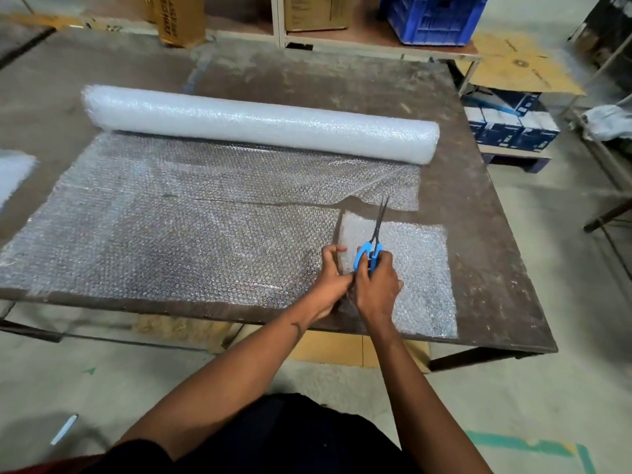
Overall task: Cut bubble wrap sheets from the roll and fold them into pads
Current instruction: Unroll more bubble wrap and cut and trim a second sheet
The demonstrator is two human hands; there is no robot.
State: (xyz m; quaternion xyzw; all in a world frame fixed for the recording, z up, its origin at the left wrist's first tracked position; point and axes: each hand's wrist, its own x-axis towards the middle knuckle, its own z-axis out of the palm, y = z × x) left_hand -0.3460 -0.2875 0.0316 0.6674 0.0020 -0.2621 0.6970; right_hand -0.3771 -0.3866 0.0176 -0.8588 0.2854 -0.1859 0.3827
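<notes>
A white bubble wrap roll [260,123] lies across the far part of the dark table [485,234]. Its unrolled sheet [164,234] spreads toward the near edge. A cut runs from the near edge up the sheet's right part, leaving a separate-looking strip [417,278] on the right. My right hand [376,285] grips blue-handled scissors [371,248], blades pointing away along the cut. My left hand [330,275] pinches the sheet's cut edge just left of the scissors.
A second piece of white bubble wrap [13,176] shows at the left edge. Behind the table stand cardboard boxes [179,18], a shelf with a blue crate [434,18], and stacked dark boxes [509,121] at right. A white pen-like object [64,429] lies on the floor.
</notes>
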